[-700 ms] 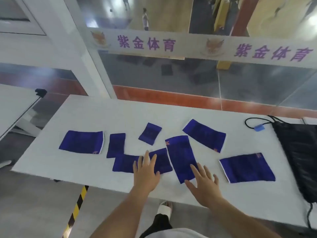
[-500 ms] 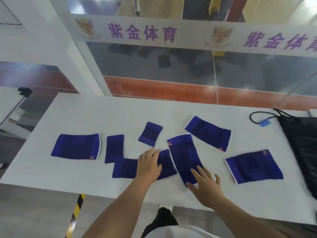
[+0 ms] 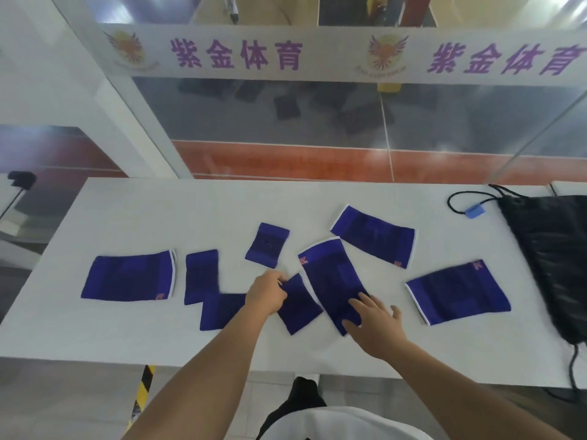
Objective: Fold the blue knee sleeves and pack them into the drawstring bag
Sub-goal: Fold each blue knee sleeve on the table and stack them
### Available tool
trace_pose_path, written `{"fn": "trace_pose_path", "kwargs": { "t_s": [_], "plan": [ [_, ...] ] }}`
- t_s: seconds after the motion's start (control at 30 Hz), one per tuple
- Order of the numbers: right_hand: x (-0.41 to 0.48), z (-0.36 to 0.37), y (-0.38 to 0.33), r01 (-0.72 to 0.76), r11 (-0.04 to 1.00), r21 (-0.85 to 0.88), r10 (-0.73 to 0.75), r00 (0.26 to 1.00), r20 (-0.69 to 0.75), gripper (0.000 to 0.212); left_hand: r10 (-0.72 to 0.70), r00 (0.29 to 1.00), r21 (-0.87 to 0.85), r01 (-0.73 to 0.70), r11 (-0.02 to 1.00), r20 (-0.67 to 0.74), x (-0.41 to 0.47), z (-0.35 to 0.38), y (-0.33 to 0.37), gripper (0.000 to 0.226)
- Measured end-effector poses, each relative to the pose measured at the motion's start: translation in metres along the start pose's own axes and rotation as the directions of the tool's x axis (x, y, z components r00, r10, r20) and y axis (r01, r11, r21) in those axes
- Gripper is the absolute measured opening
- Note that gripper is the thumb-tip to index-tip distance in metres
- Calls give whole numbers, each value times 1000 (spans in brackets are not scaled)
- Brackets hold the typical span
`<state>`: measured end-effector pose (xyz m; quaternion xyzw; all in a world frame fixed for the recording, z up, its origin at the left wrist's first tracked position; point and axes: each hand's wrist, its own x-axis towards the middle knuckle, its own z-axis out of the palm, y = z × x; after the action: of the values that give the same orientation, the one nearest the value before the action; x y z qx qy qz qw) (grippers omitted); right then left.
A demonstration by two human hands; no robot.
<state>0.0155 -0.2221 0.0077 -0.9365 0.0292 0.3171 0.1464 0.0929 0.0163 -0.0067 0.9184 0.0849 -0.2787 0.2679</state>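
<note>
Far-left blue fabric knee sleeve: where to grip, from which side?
Probably pinch the far-left blue fabric knee sleeve at its left short edge, from the left: it lies flat on the white table, that edge clear; its white-trimmed right end nearly meets a smaller blue sleeve.

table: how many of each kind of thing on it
large blue sleeves, white edge: 4
small blue sleeves: 4 (two meet under the left hand, could be one piece)
black drawstring bag: 1
total: 9
</note>
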Motion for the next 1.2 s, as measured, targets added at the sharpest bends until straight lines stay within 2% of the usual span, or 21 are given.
{"fn": "trace_pose_path", "kwargs": {
  "t_s": [0.17,0.33,0.4,0.47,0.53,0.57,0.6,0.63,0.7,0.73,0.83,1.0,1.1,1.2],
  "plan": [
    [-28,-8,9,-1,962,275,17,998,-54,57,24,1000,-12,-24,1000,-19,-25,-13,17,31],
    [-63,-10,36,13,791,612,38,997,-71,55,30,997,12,-29,1000,-64,-66,-13,55,30],
    [-75,-14,43,2,631,776,52,998,-45,52,41,993,-4,-42,999,-110,-86,-15,75,30],
    [-91,-21,50,-4,428,904,31,999,-11,59,45,987,-120,-64,991,-156,-112,-19,93,32],
    [-112,-30,54,24,203,979,-36,999,-17,89,41,988,-369,-93,925,-148,-147,-24,111,31],
    [-122,-35,56,54,117,992,-76,996,-45,104,54,992,-498,-104,861,-112,-167,-27,118,29],
    [-129,-39,59,80,53,995,-115,991,-73,110,82,995,-608,-103,787,-62,-186,-29,123,26],
    [-137,-45,61,96,8,995,-148,985,-94,104,119,993,-691,-91,717,-6,-203,-30,127,26],
    [-152,-56,67,102,-101,990,-198,973,-121,63,177,981,-792,-48,609,76,-227,-26,130,29],
    [-159,-59,69,92,-153,984,-197,973,-122,45,183,979,-808,-33,589,94,-236,-21,130,30],
    [-182,-55,79,68,-193,979,-143,985,-97,16,125,988,-765,-14,644,87,-249,3,130,28],
    [-208,-37,98,23,-212,977,28,999,-17,15,56,998,-732,-8,681,41,-268,39,138,22],
    [-222,-36,106,71,-243,967,66,996,-56,26,73,975,-635,-194,748,-212,-288,53,156,18],
    [-244,-44,106,185,-251,950,61,983,-175,23,230,852,-375,-429,822,-471,-313,68,177,21]
  ]
}}
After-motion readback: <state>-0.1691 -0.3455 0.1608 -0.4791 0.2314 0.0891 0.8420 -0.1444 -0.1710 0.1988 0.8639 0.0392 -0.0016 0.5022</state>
